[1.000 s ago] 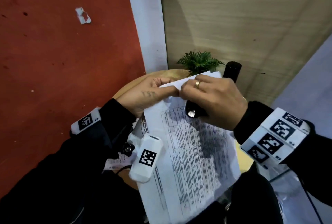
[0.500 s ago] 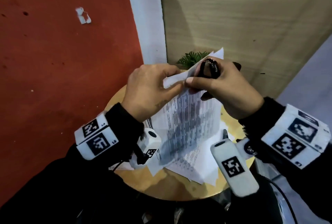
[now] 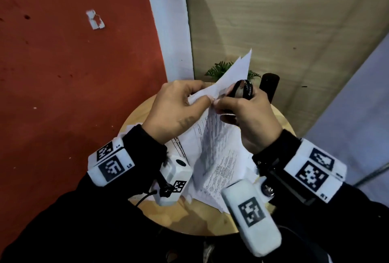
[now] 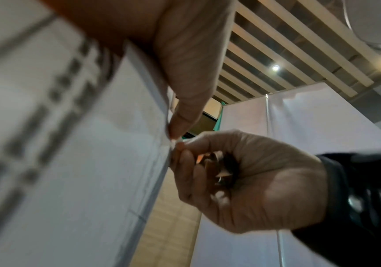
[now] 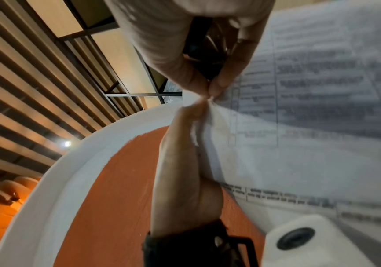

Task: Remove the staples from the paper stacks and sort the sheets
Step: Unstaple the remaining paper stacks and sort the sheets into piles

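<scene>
A stapled stack of printed sheets [image 3: 212,142] is lifted above the round wooden table [image 3: 147,208], its corner pointing up. My left hand [image 3: 176,111] pinches that corner [image 4: 139,108] between thumb and fingers. My right hand [image 3: 250,115] holds a black staple remover [image 3: 242,92] in its curled fingers, and its thumb and forefinger pinch at the paper's corner [image 5: 207,94] right against the left hand's fingertips. The staple itself is hidden between the fingers. More printed sheets [image 3: 227,174] lie loose on the table under the lifted stack.
A small green plant [image 3: 219,69] and a black cylinder [image 3: 269,85] stand at the table's far edge, just behind my hands. A red wall [image 3: 73,73] is to the left, a wood-panelled wall behind and a pale partition [image 3: 357,104] to the right.
Both hands lifted the stack off the table and turned its corner upward. The right hand turned over, so the staple remover now points up and its fingers pinch at the corner.
</scene>
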`<action>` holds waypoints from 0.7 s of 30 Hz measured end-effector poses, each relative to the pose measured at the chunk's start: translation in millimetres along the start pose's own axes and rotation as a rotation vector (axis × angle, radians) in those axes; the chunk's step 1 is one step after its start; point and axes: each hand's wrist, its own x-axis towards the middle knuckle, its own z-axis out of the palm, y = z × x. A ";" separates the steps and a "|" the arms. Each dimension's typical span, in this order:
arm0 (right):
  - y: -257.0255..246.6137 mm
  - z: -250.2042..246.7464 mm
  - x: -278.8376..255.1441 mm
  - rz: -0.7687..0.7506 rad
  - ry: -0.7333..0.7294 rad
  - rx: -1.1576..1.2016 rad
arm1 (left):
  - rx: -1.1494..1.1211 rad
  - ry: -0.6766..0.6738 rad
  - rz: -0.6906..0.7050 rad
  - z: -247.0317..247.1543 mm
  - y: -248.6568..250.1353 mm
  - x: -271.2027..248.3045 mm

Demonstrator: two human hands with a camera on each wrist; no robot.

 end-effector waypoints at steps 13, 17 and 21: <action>20.9 13.4 7.4 0.036 0.241 0.318 | -0.081 -0.038 0.040 16.4 -12.2 -8.0; 33.7 16.9 10.5 -0.077 0.276 -0.013 | -0.395 -0.017 -0.176 21.7 -21.8 1.1; 32.6 12.5 10.5 -0.067 0.196 -0.133 | -0.377 -0.089 -0.164 22.2 -28.7 6.5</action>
